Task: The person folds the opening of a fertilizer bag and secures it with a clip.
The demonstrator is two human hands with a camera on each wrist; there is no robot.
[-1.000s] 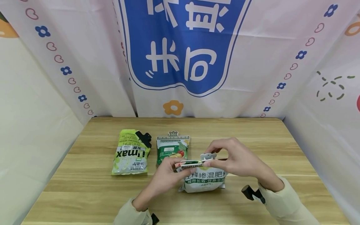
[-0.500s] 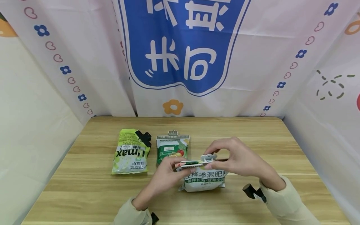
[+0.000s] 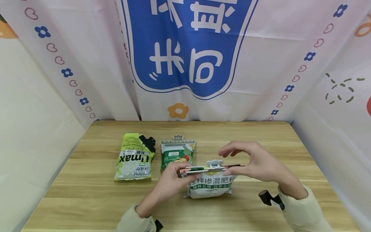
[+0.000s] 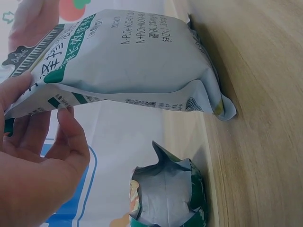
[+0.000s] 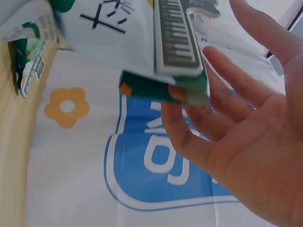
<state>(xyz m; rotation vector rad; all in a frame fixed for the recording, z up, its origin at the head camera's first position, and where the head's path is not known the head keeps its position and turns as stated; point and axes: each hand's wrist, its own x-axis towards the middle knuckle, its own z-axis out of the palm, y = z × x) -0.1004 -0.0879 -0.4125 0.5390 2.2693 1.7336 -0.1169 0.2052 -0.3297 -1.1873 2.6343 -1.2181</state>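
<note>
A white and green fertilizer bag (image 3: 210, 190) stands on the table in front of me, its top edge folded over. My left hand (image 3: 174, 182) pinches the left end of that fold between thumb and fingers; the left wrist view shows fingers (image 4: 71, 135) on the side seam. A sealing clip (image 5: 177, 38) with a piano-key print sits across the fold, its grey handle (image 3: 214, 163) pointing away from me. At the right end, my right hand (image 3: 258, 164) is spread, off the handle. Its fingertips are right at the fold's green corner in the right wrist view.
Behind the bag lies a green packet (image 3: 176, 154) with a similar piano-key clip (image 3: 178, 141). Left of it is a lime-green bag (image 3: 134, 164) with a black clip (image 3: 148, 143). A printed curtain (image 3: 249, 106) hangs at the table's back edge.
My right hand has let go of the clip's handle and moved right, its fingers spreading apart. The left hand keeps its pinch on the bag's fold.
</note>
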